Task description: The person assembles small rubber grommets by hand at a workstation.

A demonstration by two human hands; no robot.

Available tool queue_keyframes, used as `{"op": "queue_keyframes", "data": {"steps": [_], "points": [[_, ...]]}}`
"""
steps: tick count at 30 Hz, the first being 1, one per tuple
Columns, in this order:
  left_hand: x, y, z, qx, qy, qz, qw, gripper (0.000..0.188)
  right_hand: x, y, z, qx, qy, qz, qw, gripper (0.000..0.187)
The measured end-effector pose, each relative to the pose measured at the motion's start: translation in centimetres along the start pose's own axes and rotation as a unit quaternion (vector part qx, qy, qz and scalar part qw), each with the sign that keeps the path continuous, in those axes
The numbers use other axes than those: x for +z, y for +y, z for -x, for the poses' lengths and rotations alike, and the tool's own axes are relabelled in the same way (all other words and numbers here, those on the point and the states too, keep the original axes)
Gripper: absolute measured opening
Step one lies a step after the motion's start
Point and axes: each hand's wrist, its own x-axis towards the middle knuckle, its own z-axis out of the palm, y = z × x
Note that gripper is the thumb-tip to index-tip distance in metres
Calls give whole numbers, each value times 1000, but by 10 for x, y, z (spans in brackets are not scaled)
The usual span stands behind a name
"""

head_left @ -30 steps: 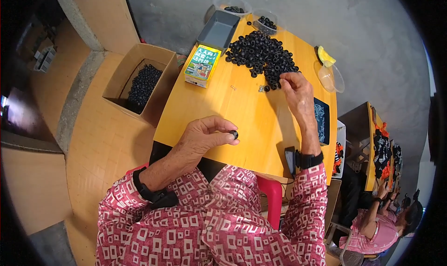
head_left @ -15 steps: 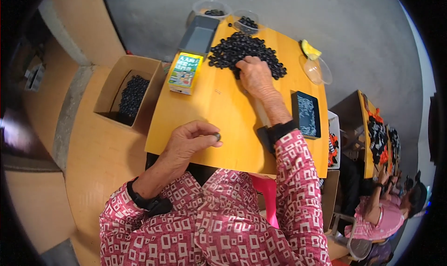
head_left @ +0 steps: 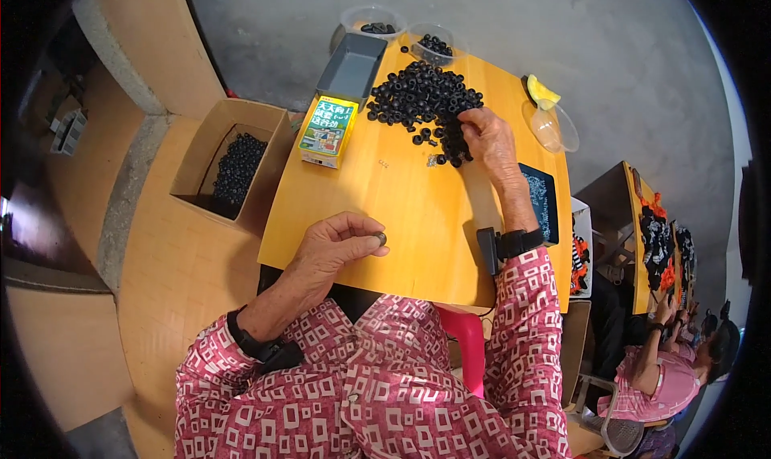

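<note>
My left hand [head_left: 341, 242] is over the near edge of the yellow table, with thumb and forefinger closed on a small dark round piece [head_left: 381, 238]. At the right side of a pile of small black ring-shaped pieces [head_left: 422, 93] is my right hand [head_left: 491, 142]. Its thumb and fingertips are drawn together against the pile's edge; whatever may be between them is hidden. Several loose rings lie just left of those fingers, with a few tiny clear or silvery bits [head_left: 434, 161] beside them.
A grey tray [head_left: 353, 64] and a yellow-green box [head_left: 328, 131] stand left of the pile. Behind it are two clear tubs [head_left: 434, 49]. A clear cup [head_left: 554, 128] and a dark box [head_left: 540, 198] are at right. A carton of black pieces [head_left: 186, 158] sits left. Another person [head_left: 662, 375] sits far right.
My right hand has moved right, from the pile's near middle to its right edge. Some rings now lie spread toward me. My left hand keeps its pinch on the small piece.
</note>
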Motion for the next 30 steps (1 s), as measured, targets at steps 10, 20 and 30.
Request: {"op": "queue_keyframes", "data": {"steps": [10, 20, 30], "points": [[-5, -2, -1, -6, 2, -2, 1000, 18, 22, -34, 2, -86, -93, 147, 981, 16], [1, 3, 0, 2, -11, 12, 1000, 18, 34, -26, 3, -129, -86, 166, 974, 15], [-2, 2, -2, 7, 23, 3, 1000, 21, 26, -36, 2, -139, -38, 109, 983, 16]]}}
